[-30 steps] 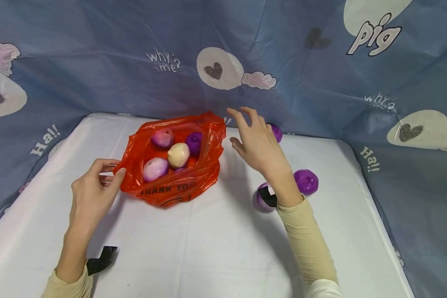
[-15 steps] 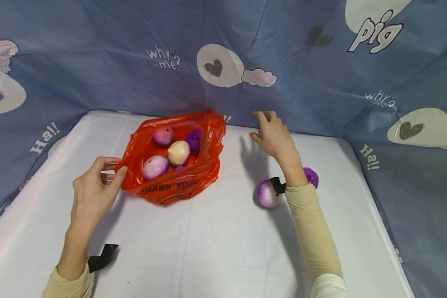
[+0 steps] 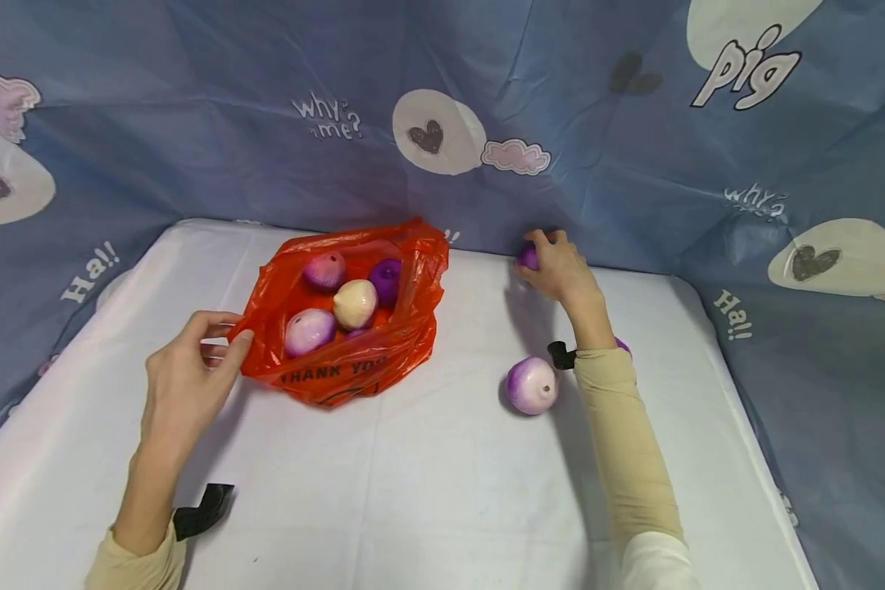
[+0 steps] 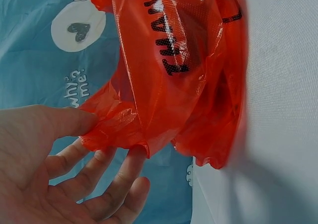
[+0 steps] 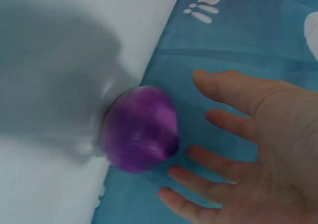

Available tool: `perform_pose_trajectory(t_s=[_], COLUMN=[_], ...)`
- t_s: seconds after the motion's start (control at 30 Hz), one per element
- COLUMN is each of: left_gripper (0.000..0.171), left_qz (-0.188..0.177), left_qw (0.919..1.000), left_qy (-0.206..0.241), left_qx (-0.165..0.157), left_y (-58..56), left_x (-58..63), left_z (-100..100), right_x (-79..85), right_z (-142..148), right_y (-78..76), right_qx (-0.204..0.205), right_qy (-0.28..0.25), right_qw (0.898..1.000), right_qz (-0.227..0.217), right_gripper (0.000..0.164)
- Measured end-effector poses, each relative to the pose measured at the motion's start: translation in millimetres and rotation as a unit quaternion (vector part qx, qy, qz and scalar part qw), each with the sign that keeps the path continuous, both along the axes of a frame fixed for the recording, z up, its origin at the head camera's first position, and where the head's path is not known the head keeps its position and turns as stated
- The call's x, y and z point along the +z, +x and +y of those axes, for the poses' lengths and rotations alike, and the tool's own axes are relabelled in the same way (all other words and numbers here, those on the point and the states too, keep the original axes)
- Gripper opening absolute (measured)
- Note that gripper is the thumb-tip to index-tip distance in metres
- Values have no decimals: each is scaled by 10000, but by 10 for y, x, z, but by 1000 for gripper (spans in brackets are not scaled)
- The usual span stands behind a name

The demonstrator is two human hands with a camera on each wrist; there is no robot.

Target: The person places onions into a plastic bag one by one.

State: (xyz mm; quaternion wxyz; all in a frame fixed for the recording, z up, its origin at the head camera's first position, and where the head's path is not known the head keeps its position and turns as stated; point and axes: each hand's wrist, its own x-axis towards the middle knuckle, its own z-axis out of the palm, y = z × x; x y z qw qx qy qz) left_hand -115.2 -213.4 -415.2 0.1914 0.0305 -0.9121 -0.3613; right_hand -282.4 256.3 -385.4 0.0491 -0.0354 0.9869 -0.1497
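A red plastic bag (image 3: 339,369) printed THANK YOU lies with its mouth wide, several onions inside: a pinkish one (image 3: 324,271), a cream one (image 3: 355,304), a white-purple one (image 3: 310,332) and a deep purple one (image 3: 386,281). My left hand (image 3: 188,377) pinches the bag's left rim between thumb and fingers, plain in the left wrist view (image 4: 99,169). At the table's back edge, my right hand (image 3: 563,266) is over a purple onion (image 3: 527,256). The right wrist view shows its fingers spread, with a gap to that onion (image 5: 141,129).
A white-purple onion (image 3: 533,386) sits on the white-covered table (image 3: 428,492), right of the bag. Another purple onion (image 3: 623,345) is mostly hidden behind the right forearm. A blue printed cloth (image 3: 265,164) rises behind the table and surrounds its sides.
My right hand has moved right from beside the bag, then down to the purple onion at the back edge. The left hand keeps its pinch on the bag.
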Motion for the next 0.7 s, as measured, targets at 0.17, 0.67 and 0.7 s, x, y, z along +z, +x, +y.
perform_pose_trajectory(t_s=[0.17,0.67,0.7], left_gripper=[30,30,30], left_qz=[-9,-56,-55], left_qw=[10000,10000,10000], left_qy=[-25,-68,-74], left_qx=[14,14,11], left_y=[4,5,5], left_x=[0,-15,-16], left_z=[-4,-13,-14], right_x=[-118,-307,-312], right_z=[69,61,57], right_y=[-65,-98,-95], right_qx=[-66,-32,-48], right_qy=[57,203,212], right_qw=[9998,9995,9995], right_qz=[-151,222,213], right_gripper=[66,62,62])
